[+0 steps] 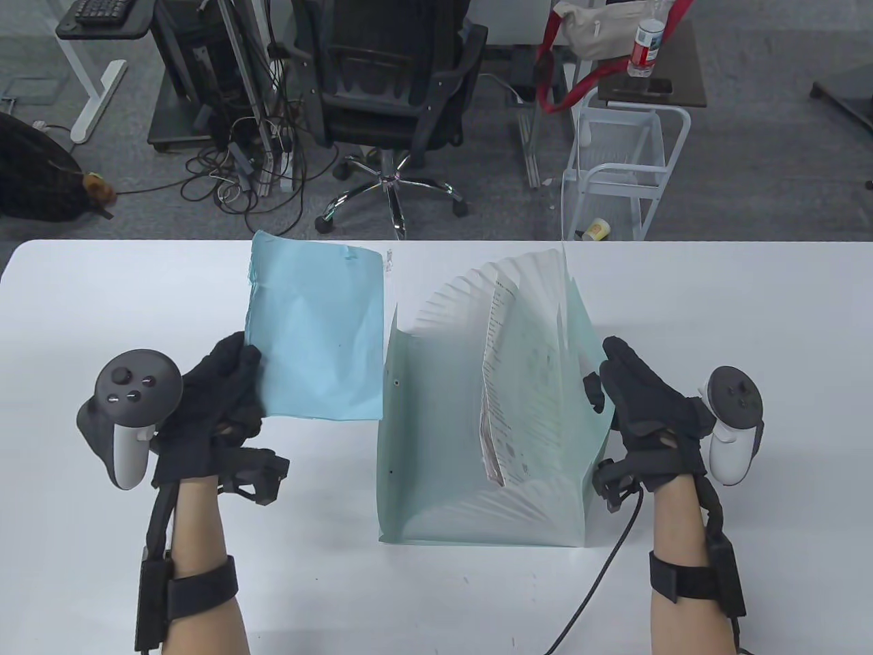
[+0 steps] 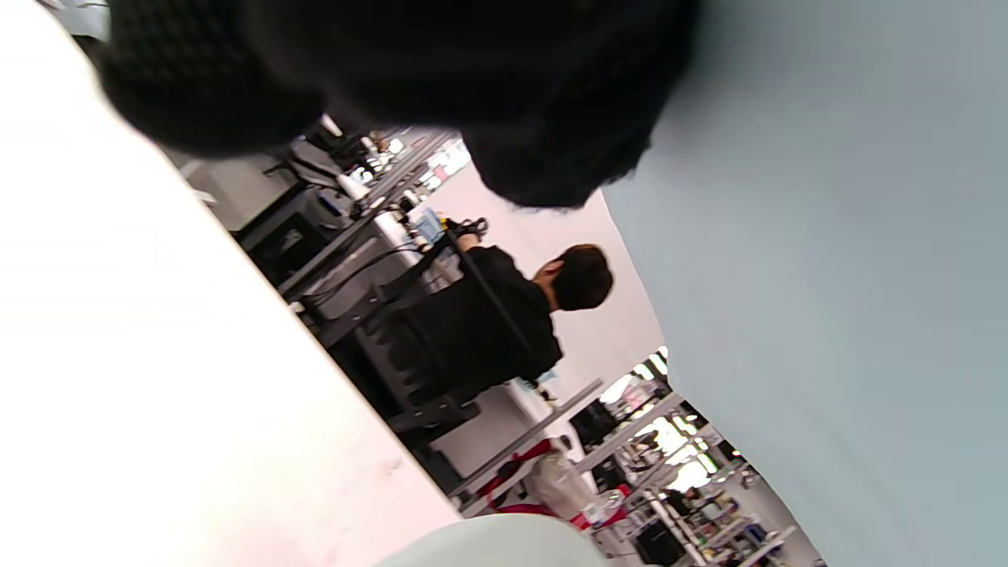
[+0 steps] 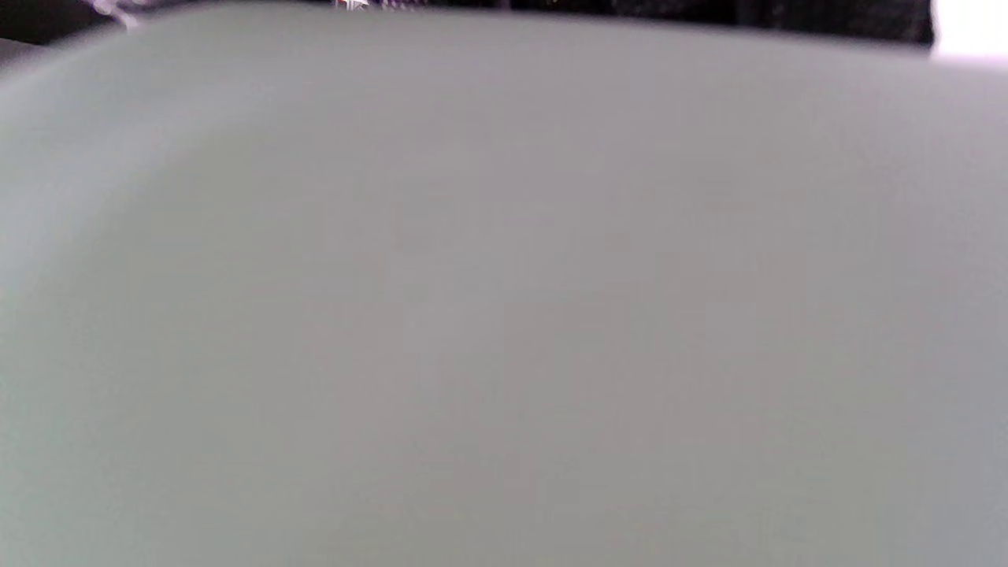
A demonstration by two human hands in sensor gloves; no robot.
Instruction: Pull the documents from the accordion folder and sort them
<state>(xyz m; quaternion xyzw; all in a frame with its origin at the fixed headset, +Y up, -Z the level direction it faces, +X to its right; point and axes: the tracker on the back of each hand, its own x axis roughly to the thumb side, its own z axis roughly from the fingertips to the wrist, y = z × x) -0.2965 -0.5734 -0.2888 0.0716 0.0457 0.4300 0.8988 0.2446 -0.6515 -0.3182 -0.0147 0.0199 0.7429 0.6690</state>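
A pale green accordion folder point(image 1: 436, 437) stands fanned open on the white table point(image 1: 102, 293). A printed white document point(image 1: 496, 382) stands in one of its pockets. My left hand point(image 1: 228, 392) grips the near left edge of a light blue sheet point(image 1: 317, 327) and holds it left of the folder. The sheet fills the right of the left wrist view point(image 2: 827, 276), below my gloved fingers point(image 2: 551, 118). My right hand point(image 1: 624, 389) rests against the folder's right outer wall, thumb on it. That wall fills the right wrist view point(image 3: 504, 299).
Beyond the table's far edge stand a black office chair point(image 1: 395, 89), a white wire cart point(image 1: 624, 170) and tangled cables point(image 1: 239, 170). A black cable point(image 1: 600, 580) runs from my right wrist across the table's near side.
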